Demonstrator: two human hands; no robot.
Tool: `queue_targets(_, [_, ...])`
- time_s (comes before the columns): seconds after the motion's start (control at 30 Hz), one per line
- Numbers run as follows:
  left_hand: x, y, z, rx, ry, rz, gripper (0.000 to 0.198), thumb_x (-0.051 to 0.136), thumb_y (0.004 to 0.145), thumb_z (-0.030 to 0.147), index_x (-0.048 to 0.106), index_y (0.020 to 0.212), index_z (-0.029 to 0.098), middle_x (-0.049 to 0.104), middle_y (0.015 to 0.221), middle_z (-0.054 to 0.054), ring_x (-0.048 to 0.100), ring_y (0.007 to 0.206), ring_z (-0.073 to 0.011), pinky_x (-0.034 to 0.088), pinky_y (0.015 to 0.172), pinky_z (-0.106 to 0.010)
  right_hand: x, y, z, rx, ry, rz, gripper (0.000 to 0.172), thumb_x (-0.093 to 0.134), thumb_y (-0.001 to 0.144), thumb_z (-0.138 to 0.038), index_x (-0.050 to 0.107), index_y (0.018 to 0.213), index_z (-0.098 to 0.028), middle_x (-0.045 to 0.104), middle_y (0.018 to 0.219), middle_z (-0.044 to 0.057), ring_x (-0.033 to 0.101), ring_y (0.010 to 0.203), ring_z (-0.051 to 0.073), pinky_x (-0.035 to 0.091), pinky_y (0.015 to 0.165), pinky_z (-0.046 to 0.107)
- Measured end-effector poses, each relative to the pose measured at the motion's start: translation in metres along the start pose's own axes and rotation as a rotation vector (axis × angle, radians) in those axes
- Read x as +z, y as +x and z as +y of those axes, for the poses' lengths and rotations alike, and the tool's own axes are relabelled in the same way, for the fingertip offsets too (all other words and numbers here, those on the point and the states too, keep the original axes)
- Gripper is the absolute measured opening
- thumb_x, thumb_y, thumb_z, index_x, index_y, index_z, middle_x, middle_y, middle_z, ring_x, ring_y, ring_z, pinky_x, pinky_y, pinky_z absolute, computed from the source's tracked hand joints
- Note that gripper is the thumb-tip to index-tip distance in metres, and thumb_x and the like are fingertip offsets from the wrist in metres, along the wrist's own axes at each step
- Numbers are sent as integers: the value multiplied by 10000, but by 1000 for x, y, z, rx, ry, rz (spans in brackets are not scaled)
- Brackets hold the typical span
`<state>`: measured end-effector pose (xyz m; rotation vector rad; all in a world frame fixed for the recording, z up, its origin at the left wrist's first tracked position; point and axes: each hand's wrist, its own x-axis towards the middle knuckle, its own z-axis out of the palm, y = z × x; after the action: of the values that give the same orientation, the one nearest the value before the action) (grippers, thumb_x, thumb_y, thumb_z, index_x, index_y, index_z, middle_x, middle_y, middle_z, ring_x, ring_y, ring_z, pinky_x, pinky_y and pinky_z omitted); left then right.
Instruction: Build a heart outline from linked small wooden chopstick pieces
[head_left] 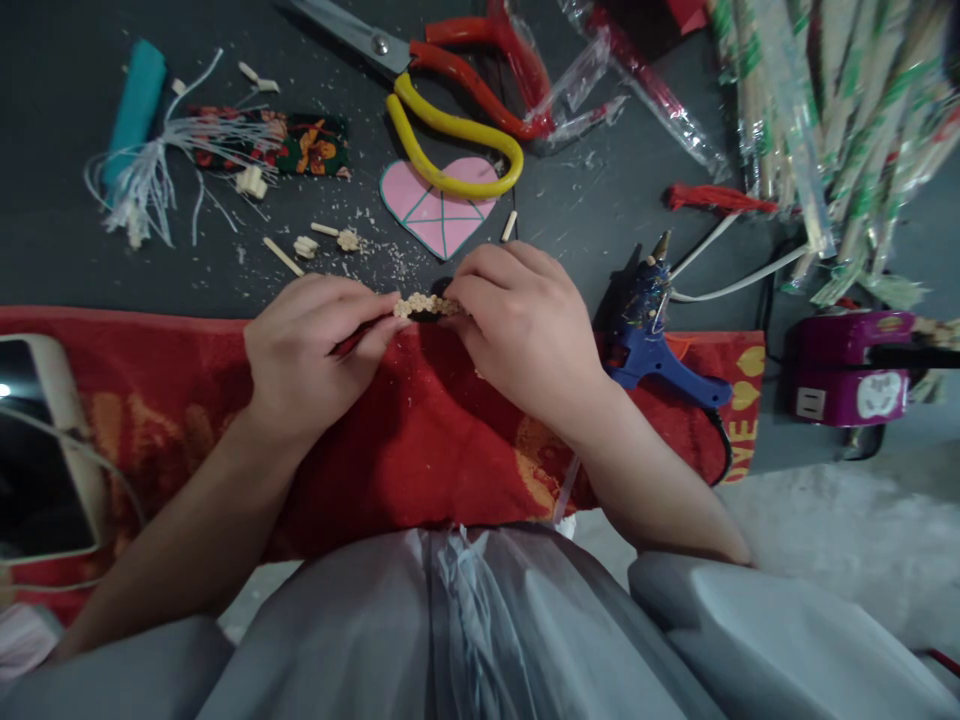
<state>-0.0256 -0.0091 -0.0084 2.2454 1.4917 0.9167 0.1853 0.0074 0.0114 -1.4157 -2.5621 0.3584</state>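
A short row of small pale wooden pieces point(421, 305) is held between my two hands above the edge of the red cloth point(375, 450). Its left end is pinched by the thumb and fingers of my left hand point(315, 350). My right hand point(525, 325) grips the right end, and its fingertips hide part of that end. Just beyond the hands lies a pink paper heart point(442, 215) with dark lines, partly under the yellow handle of the scissors point(457, 120). Small cut sticks point(283, 257) and crumbs lie on the dark table near my left hand.
A blue glue gun point(660, 355) rests right of my right hand, its tip pointing away. Wrapped stick bundles point(817, 130) fill the back right, above a purple box point(855, 365). White strings point(150, 180) lie back left; a phone point(45, 450) is at the far left.
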Motion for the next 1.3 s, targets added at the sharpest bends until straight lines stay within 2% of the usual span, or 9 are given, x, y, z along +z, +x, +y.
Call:
queue_targets(0.3, [-1, -1, 3, -112, -76, -32, 90, 741, 913, 345, 801, 977, 327, 772, 926, 9, 705, 879, -215, 532, 839, -357, 4, -2, 2, -22, -7, 76, 272, 461, 992, -143, 705, 882, -189, 715, 991, 88, 633, 925, 242, 507, 812, 397])
queue_targets(0.47, [-3, 0, 7, -118, -95, 34, 165, 757, 899, 342, 792, 1058, 313, 767, 947, -1, 699, 879, -192, 538, 850, -328, 3, -3, 3, -7, 4, 88, 224, 489, 987, -161, 697, 909, -189, 712, 1003, 92, 631, 933, 250, 510, 812, 402])
queue_targets(0.6, [0, -1, 12, -302, -294, 79, 336, 852, 803, 362, 772, 1127, 327, 743, 996, 12, 679, 854, -174, 550, 908, -307, 0, -3, 2, 24, 51, 151, 220, 487, 998, -168, 694, 925, -182, 707, 1014, 100, 625, 932, 248, 513, 815, 410])
queue_targets(0.7, [3, 0, 18, -477, -499, 112, 390, 864, 787, 392, 754, 1152, 307, 739, 1020, 13, 683, 849, -160, 577, 854, -272, -1, -3, 1, 35, 95, 240, 230, 488, 1021, -220, 697, 934, -180, 699, 1020, 97, 624, 936, 241, 516, 819, 410])
queue_targets(0.8, [4, 3, 23, -567, -654, 33, 285, 875, 763, 395, 777, 995, 260, 754, 939, 3, 701, 834, -161, 600, 813, -251, -2, -3, -1, 6, 133, 321, 247, 487, 1038, -274, 705, 957, -192, 696, 1025, 78, 632, 946, 223, 523, 844, 403])
queue_targets(0.9, [4, 5, 28, -550, -769, -5, 252, 908, 713, 412, 782, 850, 242, 762, 874, -4, 718, 817, -176, 620, 797, -264, -3, -3, -6, -40, 139, 372, 265, 467, 1042, -271, 709, 951, -213, 699, 1027, 57, 638, 950, 205, 528, 859, 389])
queue_targets(1.13, [15, -2, 34, -588, -992, 52, 302, 923, 700, 430, 778, 844, 208, 767, 833, 7, 727, 785, -165, 647, 797, -295, -2, -6, -17, -99, 85, 431, 359, 377, 1058, -222, 715, 937, -213, 703, 1022, 55, 632, 951, 198, 515, 853, 385])
queue_targets(1.2, [17, -3, 36, -616, -1057, 66, 348, 948, 653, 444, 757, 825, 210, 757, 795, 26, 736, 794, -172, 655, 815, -310, -2, -6, -20, -106, 75, 408, 356, 380, 1056, -218, 720, 949, -211, 703, 1034, 61, 629, 966, 206, 507, 865, 395])
queue_targets(1.3, [17, -2, 39, -657, -1114, 59, 304, 931, 693, 413, 726, 802, 216, 750, 782, 41, 753, 836, -187, 651, 809, -302, -2, -6, -22, -94, 84, 342, 338, 395, 1043, -199, 729, 998, -208, 706, 1082, 79, 626, 1015, 225, 494, 916, 425])
